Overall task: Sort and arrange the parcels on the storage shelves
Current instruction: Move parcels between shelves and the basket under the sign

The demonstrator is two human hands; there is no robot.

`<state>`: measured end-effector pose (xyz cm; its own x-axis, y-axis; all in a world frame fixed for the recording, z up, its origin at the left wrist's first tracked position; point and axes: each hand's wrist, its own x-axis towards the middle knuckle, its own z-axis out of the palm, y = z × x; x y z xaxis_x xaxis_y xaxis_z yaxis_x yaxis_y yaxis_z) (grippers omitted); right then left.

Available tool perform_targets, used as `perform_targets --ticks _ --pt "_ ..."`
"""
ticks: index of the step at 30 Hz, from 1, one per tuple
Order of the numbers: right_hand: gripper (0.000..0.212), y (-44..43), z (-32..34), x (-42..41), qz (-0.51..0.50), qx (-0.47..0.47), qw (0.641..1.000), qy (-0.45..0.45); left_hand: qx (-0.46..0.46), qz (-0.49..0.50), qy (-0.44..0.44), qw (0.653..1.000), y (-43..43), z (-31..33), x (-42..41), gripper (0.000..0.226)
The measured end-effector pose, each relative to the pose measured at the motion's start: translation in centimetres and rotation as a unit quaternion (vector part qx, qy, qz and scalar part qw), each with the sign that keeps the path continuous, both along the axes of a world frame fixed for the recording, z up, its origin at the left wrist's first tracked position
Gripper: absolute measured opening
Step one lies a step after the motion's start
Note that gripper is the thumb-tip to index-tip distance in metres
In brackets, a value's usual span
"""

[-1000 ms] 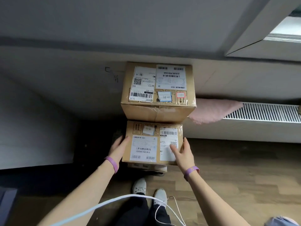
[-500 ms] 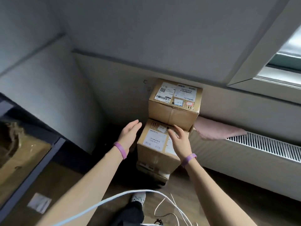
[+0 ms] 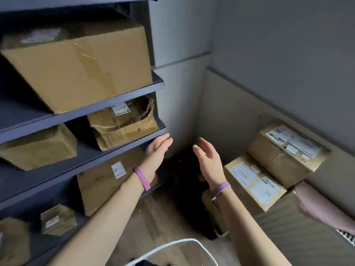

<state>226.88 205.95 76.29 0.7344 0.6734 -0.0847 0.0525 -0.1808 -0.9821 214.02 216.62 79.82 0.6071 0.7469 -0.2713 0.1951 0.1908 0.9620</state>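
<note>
Dark grey storage shelves (image 3: 123,101) fill the left side and hold cardboard parcels. A large box (image 3: 80,68) sits on the upper shelf, and a crumpled box (image 3: 123,127) lies on the shelf below it. A labelled box (image 3: 107,177) stands lower down. At the right, two stacked parcels with white labels rest by the wall: the upper one (image 3: 288,156) and the lower one (image 3: 253,183). My left hand (image 3: 157,150) hovers open by the shelf's right edge. My right hand (image 3: 208,158) is open in the gap between shelves and stack. Neither hand holds anything.
More small parcels (image 3: 57,219) lie on the low shelves at the left. A pink cloth (image 3: 322,206) rests beside the stacked boxes at the right. A white cable (image 3: 172,244) loops at the bottom. Wooden floor (image 3: 153,217) shows between shelves and stack.
Both hands have come off the lower stacked parcel. The view has swung left, bringing the shelves into sight, and the hands now float open between shelves and stack.
</note>
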Motion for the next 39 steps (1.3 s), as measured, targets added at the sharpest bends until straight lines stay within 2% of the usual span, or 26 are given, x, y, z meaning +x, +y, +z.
perform_targets --ticks 2,7,11,15,25,27,31,35,39 --pt "0.049 2.4 0.8 -3.2 0.053 0.012 0.999 -0.005 -0.001 0.053 -0.013 0.998 0.9 0.5 -4.2 0.044" --pt "0.047 7.1 2.2 -12.5 0.161 0.042 0.985 0.035 0.005 0.183 -0.010 0.983 2.0 1.2 -14.9 0.036" --pt "0.049 9.9 2.7 -21.6 0.260 0.045 0.963 0.055 0.003 0.284 -0.017 0.959 2.2 1.5 -24.2 0.033" --pt "0.046 11.5 3.3 -30.9 0.314 0.035 0.944 0.099 0.008 0.349 -0.022 0.937 1.7 1.4 -33.7 0.035" --pt "0.047 13.7 3.8 -55.8 0.412 0.034 0.899 0.149 0.030 0.463 -0.016 0.886 0.2 1.1 -57.9 0.031" --pt "0.049 14.2 3.7 -60.0 0.433 0.032 0.888 0.149 0.023 0.475 -0.010 0.879 0.2 1.1 -61.9 0.036" --pt "0.049 15.7 3.6 -67.3 0.481 0.023 0.864 0.148 0.008 0.504 -0.008 0.864 0.6 1.2 -69.1 0.040" --pt "0.048 18.2 3.4 -73.6 0.516 0.008 0.845 0.143 0.012 0.555 -0.014 0.832 2.0 1.1 -75.3 0.037" --pt "0.045 21.1 2.7 -79.6 0.550 -0.008 0.823 0.143 -0.005 0.584 0.014 0.811 3.8 0.8 -81.3 0.042"
